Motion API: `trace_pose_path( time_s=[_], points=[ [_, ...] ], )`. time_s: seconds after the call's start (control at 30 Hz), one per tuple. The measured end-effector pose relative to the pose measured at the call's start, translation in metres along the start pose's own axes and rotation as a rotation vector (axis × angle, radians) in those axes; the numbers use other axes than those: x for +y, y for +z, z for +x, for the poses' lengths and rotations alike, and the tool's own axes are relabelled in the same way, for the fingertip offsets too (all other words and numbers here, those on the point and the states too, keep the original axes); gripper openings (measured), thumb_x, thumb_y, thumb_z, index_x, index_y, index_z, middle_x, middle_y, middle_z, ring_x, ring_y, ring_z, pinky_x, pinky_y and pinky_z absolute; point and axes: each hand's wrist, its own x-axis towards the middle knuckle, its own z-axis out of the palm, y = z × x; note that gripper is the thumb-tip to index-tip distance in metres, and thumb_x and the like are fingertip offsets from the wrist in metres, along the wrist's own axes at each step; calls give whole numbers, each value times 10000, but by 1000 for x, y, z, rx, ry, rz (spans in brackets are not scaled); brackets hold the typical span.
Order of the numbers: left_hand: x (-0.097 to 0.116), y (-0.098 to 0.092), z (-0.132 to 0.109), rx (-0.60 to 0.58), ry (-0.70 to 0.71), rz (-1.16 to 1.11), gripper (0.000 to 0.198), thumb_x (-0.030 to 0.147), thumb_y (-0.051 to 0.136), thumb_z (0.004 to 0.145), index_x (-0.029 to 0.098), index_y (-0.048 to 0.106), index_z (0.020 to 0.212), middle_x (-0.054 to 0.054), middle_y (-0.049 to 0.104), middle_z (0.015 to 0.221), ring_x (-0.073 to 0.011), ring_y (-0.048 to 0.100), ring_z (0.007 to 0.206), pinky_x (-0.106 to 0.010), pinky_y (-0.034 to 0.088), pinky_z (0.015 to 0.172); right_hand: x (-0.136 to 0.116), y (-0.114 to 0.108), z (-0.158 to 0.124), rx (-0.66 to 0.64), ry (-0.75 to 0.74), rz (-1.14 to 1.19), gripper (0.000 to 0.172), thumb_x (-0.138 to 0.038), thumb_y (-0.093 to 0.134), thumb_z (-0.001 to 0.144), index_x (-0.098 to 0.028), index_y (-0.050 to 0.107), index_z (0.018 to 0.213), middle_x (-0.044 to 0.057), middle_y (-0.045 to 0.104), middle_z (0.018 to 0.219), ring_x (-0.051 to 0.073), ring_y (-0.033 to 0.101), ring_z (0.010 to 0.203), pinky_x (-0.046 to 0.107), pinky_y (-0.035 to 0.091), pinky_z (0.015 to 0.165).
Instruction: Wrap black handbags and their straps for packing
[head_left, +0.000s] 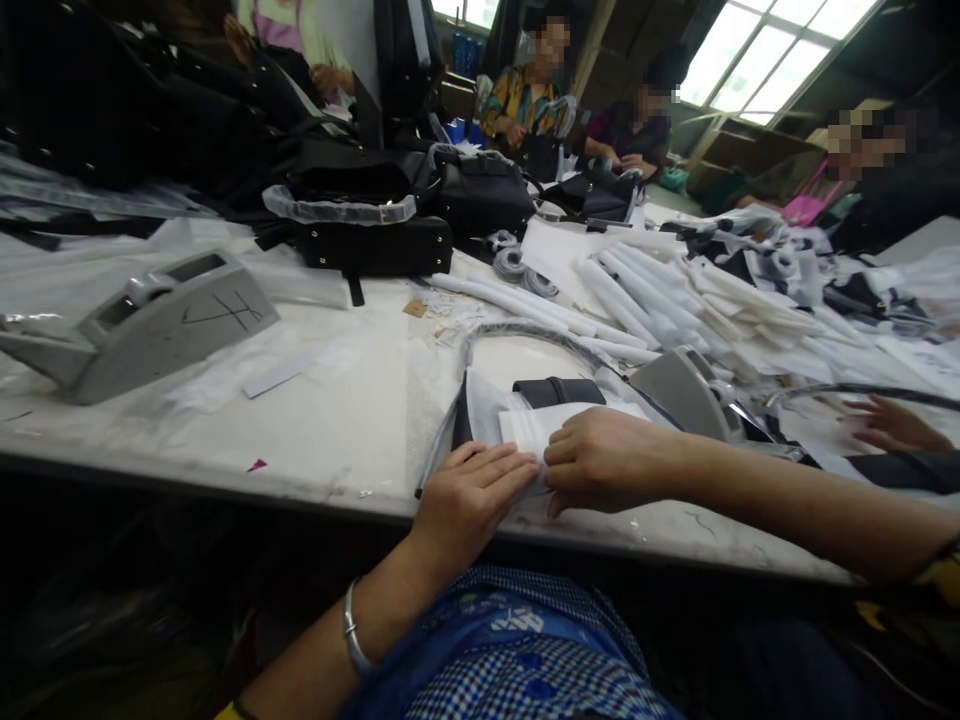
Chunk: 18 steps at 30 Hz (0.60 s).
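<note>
A black handbag (459, 425), partly covered in white wrapping, lies near the table's front edge. Its long strap (517, 328), sleeved in clear plastic, loops out behind it, and a dark rolled piece (559, 391) shows on top. A white sheet (517, 430) rests over the bag. My left hand (469, 490) lies flat on the sheet and the bag's near side, fingers stretched out together. My right hand (611, 460) is closed, with curled fingers gripping the sheet's near part beside my left fingertips. The fingertips' exact hold is partly hidden.
Grey tape dispensers stand at left (180, 325) and right (679, 390). White paper rolls (637, 290) and wrapped straps are heaped behind. Black bags (375, 245) sit at the back left. A co-worker's hand (896, 425) is at the right; other people sit across the table.
</note>
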Motion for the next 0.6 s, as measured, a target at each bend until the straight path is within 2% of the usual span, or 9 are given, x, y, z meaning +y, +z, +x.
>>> trace_pose_path(
  time_s=[0.17, 0.33, 0.5, 0.6],
  points=[
    [-1, 4, -2, 43, -9, -5, 251, 187, 501, 992, 204, 624, 1210, 1, 728, 1204, -185, 669, 1134, -405, 494, 945, 6, -9, 15, -133, 41, -25, 197, -344, 659, 908, -175, 666, 808, 26, 701, 726, 142, 568, 595, 304, 255, 553],
    [-2, 6, -2, 32, -27, -9, 264, 187, 503, 986, 202, 617, 1224, -5, 727, 1206, -192, 671, 1134, -415, 511, 933, 8, -15, 27, -264, 60, -54, 169, -301, 667, 898, -169, 683, 794, 45, 722, 747, 150, 596, 607, 306, 207, 538],
    [0, 5, -4, 35, -21, -2, 386, 81, 508, 921, 205, 600, 1274, -31, 703, 1252, -203, 661, 1150, -422, 510, 953, 7, -19, 36, -340, 157, -71, 234, -393, 687, 874, -179, 724, 786, 52, 731, 713, 167, 639, 599, 298, 180, 497],
    [0, 2, -6, 1, 11, 42, 452, 69, 502, 888, 189, 575, 1318, -32, 673, 1303, -210, 618, 1212, -421, 475, 1010, 5, -27, 40, -392, 179, -51, 285, -427, 637, 908, -181, 748, 816, 58, 742, 728, 169, 670, 642, 291, 197, 474]
  ],
)
